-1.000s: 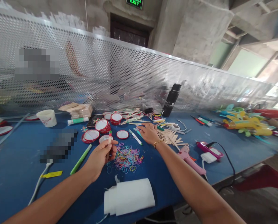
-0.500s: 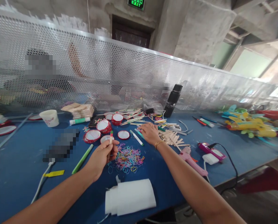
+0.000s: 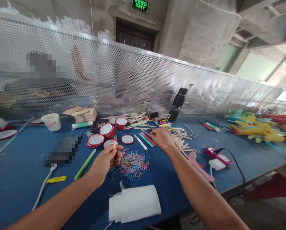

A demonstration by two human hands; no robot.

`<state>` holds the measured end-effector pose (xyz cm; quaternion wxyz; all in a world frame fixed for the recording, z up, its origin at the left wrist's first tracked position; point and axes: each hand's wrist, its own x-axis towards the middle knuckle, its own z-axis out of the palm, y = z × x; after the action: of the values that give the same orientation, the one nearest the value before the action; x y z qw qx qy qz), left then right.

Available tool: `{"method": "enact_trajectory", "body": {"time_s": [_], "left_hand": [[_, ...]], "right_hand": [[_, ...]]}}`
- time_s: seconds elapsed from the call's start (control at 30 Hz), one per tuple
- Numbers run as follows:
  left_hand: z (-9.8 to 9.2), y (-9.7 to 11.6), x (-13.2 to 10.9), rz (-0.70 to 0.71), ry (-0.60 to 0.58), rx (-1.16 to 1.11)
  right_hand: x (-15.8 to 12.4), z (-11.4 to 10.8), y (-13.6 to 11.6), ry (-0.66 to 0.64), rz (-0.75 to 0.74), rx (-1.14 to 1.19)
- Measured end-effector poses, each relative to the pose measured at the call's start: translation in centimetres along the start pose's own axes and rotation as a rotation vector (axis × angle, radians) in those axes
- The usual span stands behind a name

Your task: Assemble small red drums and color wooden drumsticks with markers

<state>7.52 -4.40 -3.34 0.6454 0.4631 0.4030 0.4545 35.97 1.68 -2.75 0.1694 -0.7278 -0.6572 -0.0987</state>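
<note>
My left hand [image 3: 109,156] is closed around a wooden craft stick [image 3: 115,140], held upright with a green and red coloured tip. Loose rubber bands [image 3: 134,164] lie in a pile just right of it. Palm down, my right hand [image 3: 161,138] is over the table between several felt-tip pens [image 3: 147,139] and a heap of plain craft sticks [image 3: 181,143]. Its fingers are bent but apart, with nothing visible in them; the fingertips are partly hidden. Round red-rimmed white discs [image 3: 106,129] are stacked beyond my left hand.
A pink glue gun [image 3: 200,167] lies by my right forearm, and a white cloth roll [image 3: 135,203] is near the front edge. Further back stand a black bottle [image 3: 178,103] and a paper cup [image 3: 51,122], before a perforated metal screen [image 3: 138,70]. A corded purple device [image 3: 218,156] is at right.
My right hand has moved right, off the felt-tip pens towards the plain sticks, uncovering more of the pens. My left hand keeps the craft stick in nearly the same place.
</note>
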Motion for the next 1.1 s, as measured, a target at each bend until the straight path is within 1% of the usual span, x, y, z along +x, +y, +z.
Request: {"method": "enact_trajectory", "body": {"time_s": [0.3, 0.6, 0.77, 1.1], "left_hand": [[0.0, -0.1, 0.1, -0.009, 0.000, -0.008], [0.1, -0.1, 0.0, -0.024, -0.003, -0.055], [0.0, -0.1, 0.0, -0.013, -0.012, -0.050], [0.1, 0.0, -0.1, -0.028, 0.013, -0.045]], "right_hand": [[-0.4, 0.3, -1.2, -0.068, -0.041, -0.043], [-1.1, 0.6, -2.0, -0.053, -0.083, -0.053], [-1.6, 0.4, -2.5, -0.045, -0.076, -0.038], [-1.7, 0.2, -3.1, -0.128, 0.023, -0.068]]}}
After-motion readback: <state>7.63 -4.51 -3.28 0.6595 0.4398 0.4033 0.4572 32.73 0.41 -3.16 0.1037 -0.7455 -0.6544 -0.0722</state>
